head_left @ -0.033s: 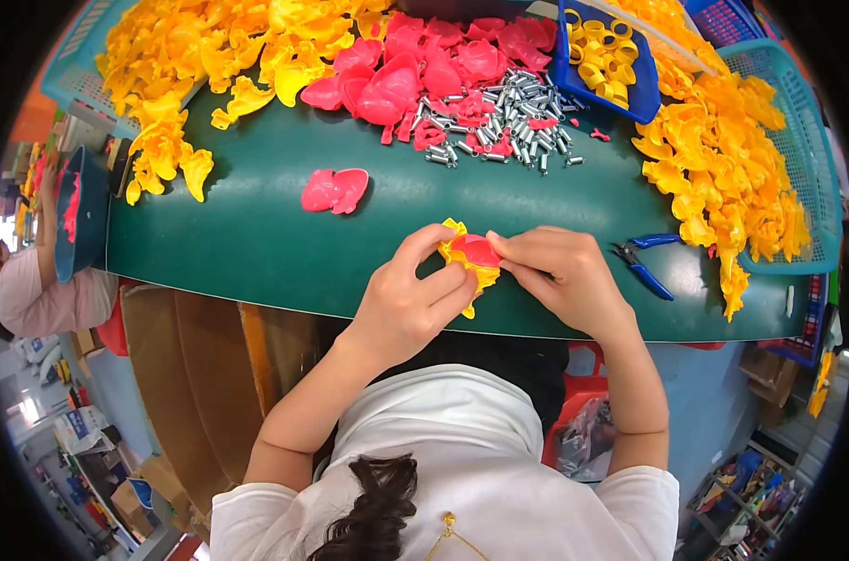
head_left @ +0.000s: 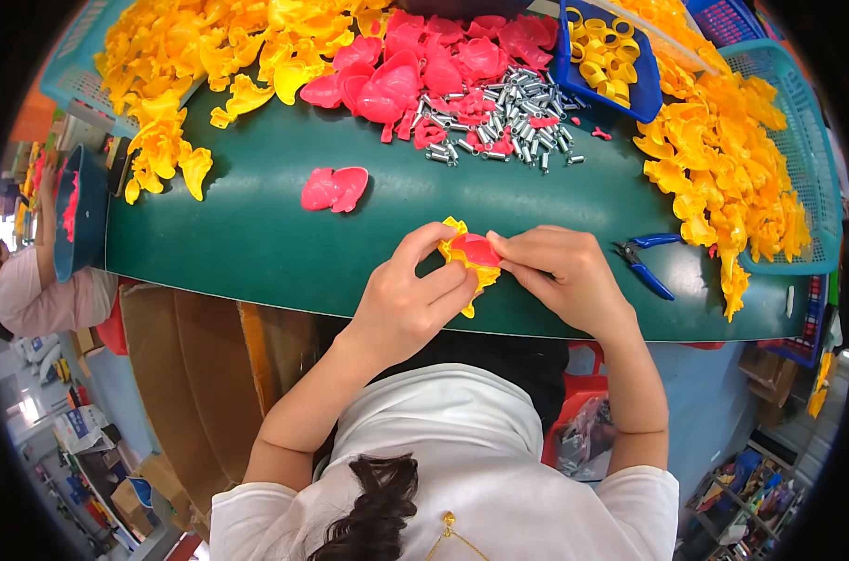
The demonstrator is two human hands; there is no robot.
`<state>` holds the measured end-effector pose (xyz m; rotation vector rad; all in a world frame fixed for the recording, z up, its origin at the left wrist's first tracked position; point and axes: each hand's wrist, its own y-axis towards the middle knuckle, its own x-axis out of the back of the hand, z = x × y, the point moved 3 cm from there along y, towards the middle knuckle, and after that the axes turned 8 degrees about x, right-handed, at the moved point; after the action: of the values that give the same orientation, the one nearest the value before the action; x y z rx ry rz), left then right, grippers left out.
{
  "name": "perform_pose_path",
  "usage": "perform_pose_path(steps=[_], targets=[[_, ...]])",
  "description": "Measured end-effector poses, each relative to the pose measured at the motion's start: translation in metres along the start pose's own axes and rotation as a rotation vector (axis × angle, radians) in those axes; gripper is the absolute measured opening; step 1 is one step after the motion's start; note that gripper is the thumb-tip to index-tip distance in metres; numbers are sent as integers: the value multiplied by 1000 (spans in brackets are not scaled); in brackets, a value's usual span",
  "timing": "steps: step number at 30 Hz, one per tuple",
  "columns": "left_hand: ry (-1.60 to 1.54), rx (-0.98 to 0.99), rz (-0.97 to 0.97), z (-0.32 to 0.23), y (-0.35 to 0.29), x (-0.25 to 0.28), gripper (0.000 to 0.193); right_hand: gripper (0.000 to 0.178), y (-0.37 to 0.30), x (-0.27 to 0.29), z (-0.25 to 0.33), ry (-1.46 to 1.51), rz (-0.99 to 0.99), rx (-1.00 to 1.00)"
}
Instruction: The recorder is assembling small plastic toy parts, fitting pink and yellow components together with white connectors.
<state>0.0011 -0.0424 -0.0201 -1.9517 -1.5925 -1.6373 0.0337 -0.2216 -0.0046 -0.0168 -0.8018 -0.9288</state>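
My left hand (head_left: 406, 294) is closed around a yellow plastic shell piece (head_left: 486, 276) with a jagged outline, just above the table's near edge. Set against that shell is a glossy pink plastic piece (head_left: 476, 249). The fingertips of my right hand (head_left: 563, 273) pinch the pink piece at its right side. How the two pieces fit together is partly hidden by my fingers. Beyond my left hand lies a pair of joined pink shells (head_left: 335, 190). To the right of my right hand rest blue-handled nippers (head_left: 647, 266), jaws toward me on the left.
Yellow shells are heaped at the far left (head_left: 191, 51) and right (head_left: 723, 164), by teal baskets (head_left: 812, 140). Pink parts (head_left: 387, 89) and metal springs (head_left: 536, 122) lie mid-back, beside a blue tray (head_left: 647, 103) of yellow rings. A co-worker (head_left: 50, 290) sits at left.
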Motion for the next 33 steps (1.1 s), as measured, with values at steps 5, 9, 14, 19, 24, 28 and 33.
perform_pose_path(steps=[5, 9, 14, 19, 24, 28, 33], targets=[[31, 14, -26, -5, -4, -2, 23, 40, -8, -8, 10, -107, -36, 34], [113, 74, -86, -11, -13, -6, 24, 44, -9, -15, 12, -82, -81, -27], [219, 48, 78, -18, -12, 14, 26, 42, -7, -18, 8, -127, -126, 89], [240, 30, 176, -15, -11, 11, 24, 23, 22, 11, -6, -91, -50, 47], [306, 122, 68, -13, 2, 0, 29, 9, 61, 24, -39, -550, -257, -71], [420, 156, 99, -15, 14, 0, 33, 10, 55, 25, -48, -584, -252, -180], [371, 136, 95, -11, 13, -2, 33, 8, 48, 33, -37, -574, -347, -32]])
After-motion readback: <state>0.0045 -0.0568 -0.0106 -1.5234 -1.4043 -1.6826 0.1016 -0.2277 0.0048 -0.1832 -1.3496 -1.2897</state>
